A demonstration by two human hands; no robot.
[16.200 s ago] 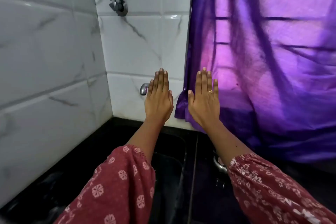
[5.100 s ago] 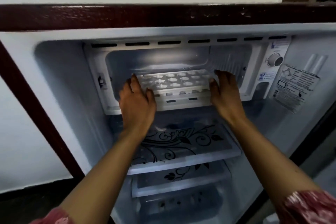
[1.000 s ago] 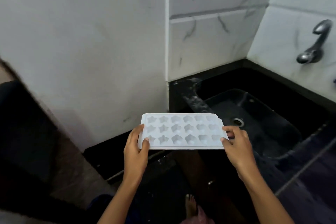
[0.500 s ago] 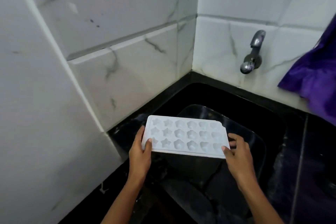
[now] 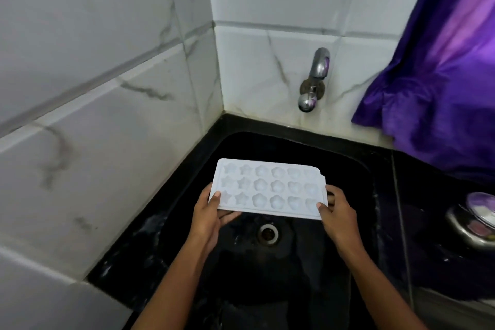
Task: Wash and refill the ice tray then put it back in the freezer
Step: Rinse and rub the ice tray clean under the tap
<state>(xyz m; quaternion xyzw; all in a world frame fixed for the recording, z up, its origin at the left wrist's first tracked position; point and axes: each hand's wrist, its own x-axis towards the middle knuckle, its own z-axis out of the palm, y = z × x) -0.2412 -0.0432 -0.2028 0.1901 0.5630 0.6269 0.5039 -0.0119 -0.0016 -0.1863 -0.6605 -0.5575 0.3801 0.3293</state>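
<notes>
Below us the black sink [image 5: 359, 174] fills the corner under the wall tap [image 5: 312, 88]. We hold the white ice tray [image 5: 269, 189] level above its drain [image 5: 268, 233], our left hand [image 5: 207, 215] gripping its left end and our right hand [image 5: 338, 215] its right end.

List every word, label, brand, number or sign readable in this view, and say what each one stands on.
None can be read.
The ice tray, held over the black sink by the left hand and the right hand, bears only star, flower and heart moulds.
The tap, wall tiles and purple curtain carry no lettering.
The steel dish at the right shows coloured bits, too blurred to tell.
</notes>
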